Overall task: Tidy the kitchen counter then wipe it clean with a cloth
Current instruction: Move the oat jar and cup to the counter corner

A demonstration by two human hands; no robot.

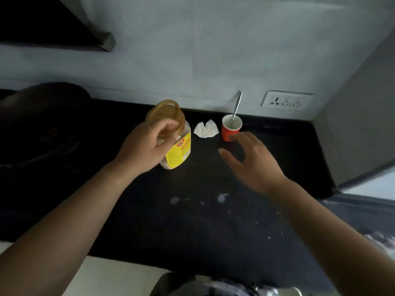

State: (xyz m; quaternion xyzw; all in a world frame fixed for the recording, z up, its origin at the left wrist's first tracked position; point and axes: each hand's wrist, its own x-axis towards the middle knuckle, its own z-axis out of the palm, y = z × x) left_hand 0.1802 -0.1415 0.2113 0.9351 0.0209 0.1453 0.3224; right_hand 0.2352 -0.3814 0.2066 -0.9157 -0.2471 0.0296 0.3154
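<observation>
A: Hands?
B: The left hand is curled round the upper part of the jar, just under its amber lid. The grip is judged to be for carrying the jar off the bench. Whether its base is lifted cannot be told. The right hand is spread and nothing is held. Its fingers are aimed at the red cup, likely the next thing to be cleared.
A: Is the cup touched?
B: Cannot be told. One fingertip overlaps the cup's base and the gap is lost in blur. A spoon is stood in the cup, leaned toward the far wall.
A: Where are the task things?
B: The jar is left of centre and the cup is far right, with a crumpled tissue between them. White spills are seen on the near bench, so wiping is judged not yet done. No cloth is seen.
A: Anything hidden?
B: The label text is unreadable. The dark round thing at far left is cut off and too dim to be named. The cup's contents cannot be made out.
</observation>
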